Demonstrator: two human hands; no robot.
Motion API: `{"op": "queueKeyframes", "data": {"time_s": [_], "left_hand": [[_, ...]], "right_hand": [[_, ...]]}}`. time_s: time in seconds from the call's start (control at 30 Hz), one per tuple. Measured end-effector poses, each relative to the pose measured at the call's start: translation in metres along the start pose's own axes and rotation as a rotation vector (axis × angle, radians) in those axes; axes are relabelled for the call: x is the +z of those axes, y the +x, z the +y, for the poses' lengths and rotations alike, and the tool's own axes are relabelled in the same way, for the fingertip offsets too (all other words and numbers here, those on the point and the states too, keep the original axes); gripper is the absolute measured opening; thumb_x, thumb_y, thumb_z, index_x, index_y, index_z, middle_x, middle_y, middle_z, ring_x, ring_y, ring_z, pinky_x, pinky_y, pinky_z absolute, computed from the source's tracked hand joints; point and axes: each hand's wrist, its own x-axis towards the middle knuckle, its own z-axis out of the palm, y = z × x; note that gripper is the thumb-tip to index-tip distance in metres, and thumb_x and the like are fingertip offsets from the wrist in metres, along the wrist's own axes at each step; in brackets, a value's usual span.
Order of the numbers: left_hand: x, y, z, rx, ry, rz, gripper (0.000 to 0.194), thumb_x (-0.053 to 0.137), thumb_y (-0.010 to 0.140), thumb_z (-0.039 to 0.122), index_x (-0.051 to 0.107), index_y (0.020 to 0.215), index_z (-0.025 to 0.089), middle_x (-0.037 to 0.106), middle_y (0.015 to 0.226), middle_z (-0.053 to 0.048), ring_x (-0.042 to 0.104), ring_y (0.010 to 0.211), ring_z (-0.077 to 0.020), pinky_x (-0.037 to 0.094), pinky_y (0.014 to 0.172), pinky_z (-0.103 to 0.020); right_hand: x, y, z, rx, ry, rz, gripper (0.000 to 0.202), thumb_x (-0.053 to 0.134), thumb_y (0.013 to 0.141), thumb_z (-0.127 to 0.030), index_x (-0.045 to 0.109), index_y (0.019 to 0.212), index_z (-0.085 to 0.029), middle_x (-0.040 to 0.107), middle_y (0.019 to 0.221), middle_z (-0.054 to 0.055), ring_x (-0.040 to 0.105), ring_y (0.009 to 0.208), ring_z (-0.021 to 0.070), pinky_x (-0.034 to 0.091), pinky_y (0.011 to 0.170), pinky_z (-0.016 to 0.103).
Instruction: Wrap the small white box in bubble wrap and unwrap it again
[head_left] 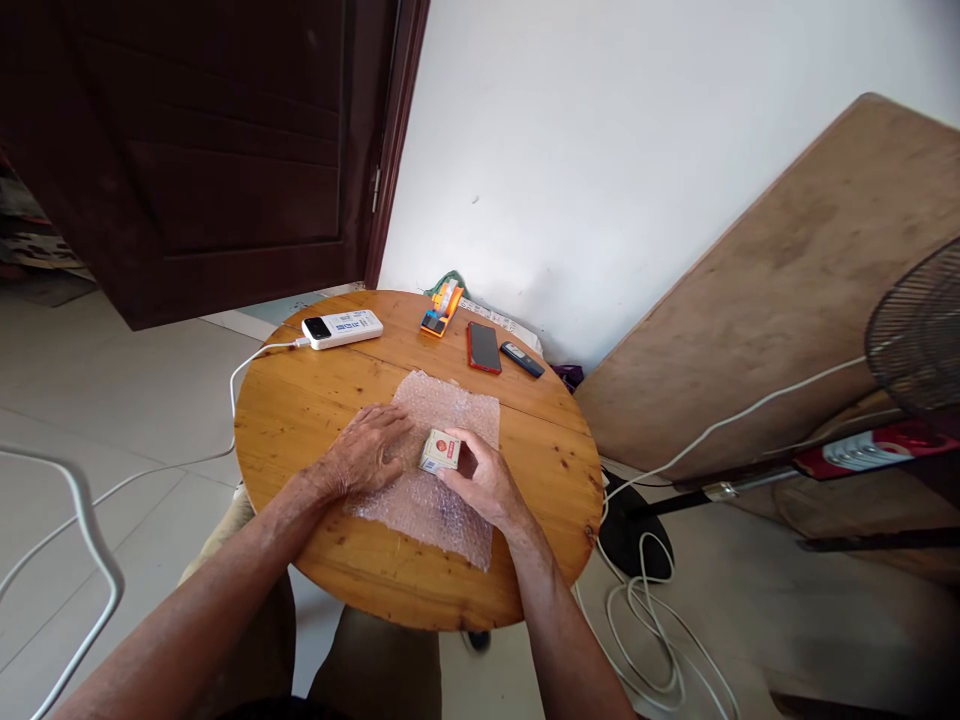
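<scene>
Right hand (480, 480) grips a small box (440, 451) on the bubble wrap (442, 500); left hand (367, 450) lies flat, fingers spread, pressing the sheet. Beyond (nothing crowding the hands): a red phone (484, 347), white power bank (341, 329), and tape dispenser (441, 308) on the round table (300, 400).

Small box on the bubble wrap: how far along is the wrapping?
Done: the bubble wrap lies spread flat on the round table, and the small box sits on it. In hand: the left hand presses the sheet flat while the right hand grips the box. Left: no edge is folded over the box yet, so the folding and closing remain. The tape dispenser sits untouched at the far edge.
</scene>
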Motion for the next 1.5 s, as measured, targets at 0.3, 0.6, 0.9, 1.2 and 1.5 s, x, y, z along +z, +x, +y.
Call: {"op": "queueKeyframes", "data": {"time_s": [0.3, 0.6, 0.9, 1.2, 1.5], "left_hand": [[-0.001, -0.002, 0.003, 0.005, 0.0, 0.038, 0.061, 0.056, 0.07, 0.02, 0.057, 0.13, 0.01, 0.057, 0.139, -0.017, 0.048, 0.132, -0.032, 0.032, 0.116, -0.052], [0.001, -0.001, -0.001, 0.007, -0.029, 0.056, 0.062, 0.059, 0.069, 0.018, 0.057, 0.13, 0.008, 0.057, 0.138, -0.019, 0.048, 0.133, -0.0336, 0.032, 0.116, -0.052], [0.001, -0.001, -0.007, 0.017, -0.138, 0.082, 0.06, 0.059, 0.071, 0.02, 0.057, 0.131, 0.01, 0.056, 0.14, -0.018, 0.047, 0.134, -0.032, 0.035, 0.114, -0.052], [-0.004, 0.001, -0.011, -0.03, -0.252, 0.11, 0.05, 0.063, 0.072, 0.025, 0.064, 0.122, 0.017, 0.06, 0.136, -0.014, 0.051, 0.13, -0.0317, 0.036, 0.112, -0.054], [-0.045, -0.014, 0.04, 0.044, -0.187, -0.066, 0.064, 0.072, 0.073, 0.057, 0.061, 0.127, 0.024, 0.061, 0.135, -0.01, 0.045, 0.135, -0.033, 0.032, 0.114, -0.052]], "right_hand": [[-0.002, 0.001, 0.002, 0.012, 0.004, -0.038, 0.047, 0.068, 0.072, -0.016, 0.058, 0.118, -0.022, 0.068, 0.115, 0.004, 0.063, 0.103, 0.0211, 0.047, 0.093, 0.034], [-0.007, 0.001, 0.004, 0.007, 0.054, -0.062, 0.059, 0.069, 0.072, -0.019, 0.053, 0.129, -0.023, 0.063, 0.126, 0.006, 0.06, 0.114, 0.0236, 0.045, 0.1, 0.04], [-0.019, -0.058, -0.052, -0.21, -0.263, -0.167, 0.048, 0.072, 0.077, -0.024, 0.059, 0.124, -0.025, 0.06, 0.131, 0.008, 0.054, 0.122, 0.0268, 0.043, 0.105, 0.044], [0.008, -0.067, -0.045, -0.207, -0.583, -0.026, 0.02, 0.047, 0.091, -0.01, 0.065, 0.096, -0.019, 0.069, 0.114, 0.009, 0.066, 0.095, 0.0228, 0.051, 0.083, 0.035], [-0.016, -0.042, -0.047, -0.039, -0.45, -0.04, 0.017, 0.045, 0.096, -0.019, 0.061, 0.09, -0.021, 0.069, 0.091, 0.004, 0.065, 0.08, 0.017, 0.044, 0.07, 0.026]]}}
